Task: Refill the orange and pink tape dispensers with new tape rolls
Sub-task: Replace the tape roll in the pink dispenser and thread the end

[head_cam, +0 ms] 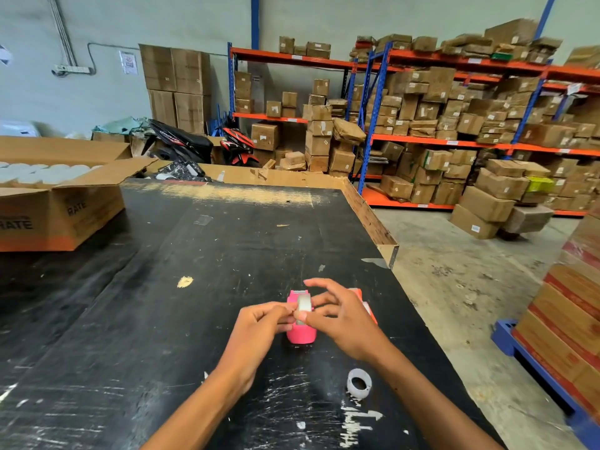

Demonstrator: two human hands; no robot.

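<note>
A pink tape dispenser [302,334] stands on the black table [162,303] in front of me. A clear tape roll [304,305] sits upright in or just above its top. My left hand [259,326] pinches the roll's left side and my right hand [341,315] grips its right side with thumb and fingers. The orange dispenser [368,305] lies behind my right hand, mostly hidden. A second clear tape roll [358,383] lies loose on the table near my right forearm.
An open cardboard box [58,203] with white rolls sits at the table's far left. The table's right edge [393,251] drops to a concrete floor. Stacked cartons on a blue pallet [565,319] stand at the right; shelves of boxes fill the background.
</note>
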